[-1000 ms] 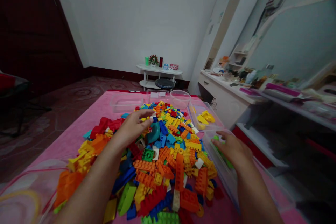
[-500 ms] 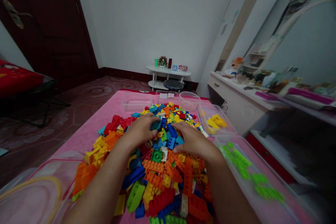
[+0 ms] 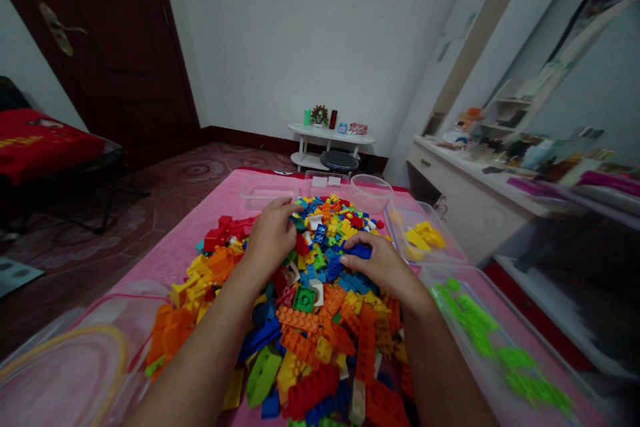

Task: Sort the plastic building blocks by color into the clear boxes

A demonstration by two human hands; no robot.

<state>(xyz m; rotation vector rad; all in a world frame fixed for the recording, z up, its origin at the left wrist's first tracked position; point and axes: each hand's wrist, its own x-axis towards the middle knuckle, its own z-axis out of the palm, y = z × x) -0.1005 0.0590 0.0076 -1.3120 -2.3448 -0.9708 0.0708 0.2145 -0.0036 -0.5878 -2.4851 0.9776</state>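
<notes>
A big heap of coloured toy bricks (image 3: pixel 310 307) covers the middle of a pink table (image 3: pixel 190 240). My left hand (image 3: pixel 273 233) lies on the far part of the heap, fingers curled down among the bricks near a teal piece. My right hand (image 3: pixel 383 267) rests on the heap to the right, thumb and fingers pinched on a blue brick (image 3: pixel 359 251). What the left fingers hold, if anything, is hidden.
A clear tub with green bricks (image 3: pixel 480 333) stands at the right, one with yellow bricks (image 3: pixel 423 237) behind it. Clear containers (image 3: pixel 370 188) line the far edge and another clear tub (image 3: pixel 65 373) sits near left. A white dresser (image 3: pixel 480 193) stands to the right.
My right hand went from the green-brick tub onto the heap and closed on a blue brick. My left hand shifted a little farther up the heap. The view turned left.
</notes>
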